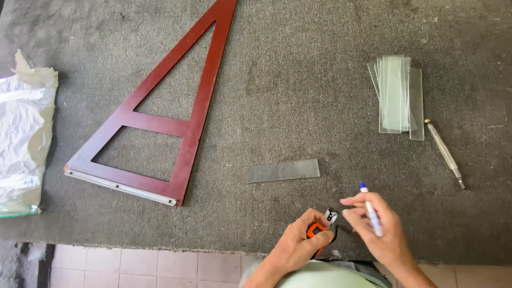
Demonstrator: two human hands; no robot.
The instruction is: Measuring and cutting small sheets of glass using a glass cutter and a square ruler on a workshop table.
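A single package shows: a white sack (24,133) of crinkled woven plastic at the left edge of the frame, lying on the grey carpet (298,80). Its torn top points up toward the upper left, and a thin green strip runs along its bottom end. No labels, signs or screens show.

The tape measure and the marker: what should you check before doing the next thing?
1. Left hand holds the orange tape measure firmly: ok.
2. Right hand has the white marker: ok.
3. Marker cap off: cannot tell.
4. Single glass strip lies flat on the grey mat, apart from both hands: ok.
5. Stack of glass strips and glass cutter lie out of the way: ok.
6. Tape pulled out: not ok, only its tip shows.
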